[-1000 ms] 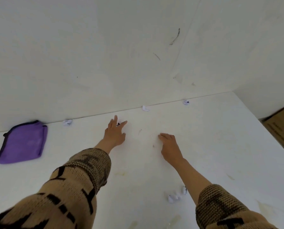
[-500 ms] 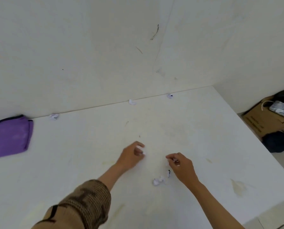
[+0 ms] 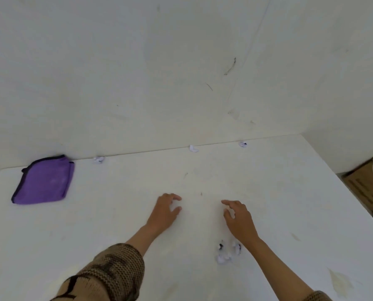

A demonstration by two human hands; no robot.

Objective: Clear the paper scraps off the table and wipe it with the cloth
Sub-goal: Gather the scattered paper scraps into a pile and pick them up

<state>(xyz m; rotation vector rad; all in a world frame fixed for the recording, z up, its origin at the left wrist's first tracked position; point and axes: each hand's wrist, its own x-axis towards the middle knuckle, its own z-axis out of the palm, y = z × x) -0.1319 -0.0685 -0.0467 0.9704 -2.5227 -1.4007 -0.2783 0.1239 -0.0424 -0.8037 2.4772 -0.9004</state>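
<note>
Reaching over table [image 3: 289, 192], left hand [image 3: 164, 211], right hand [image 3: 239, 219], fingers loosely curled

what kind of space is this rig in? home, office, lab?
Likely a bare workroom or staged recording space, not a home: plain white table against a scuffed white wall, a cardboard box low at right, a purple cloth and paper scraps laid out.
</note>
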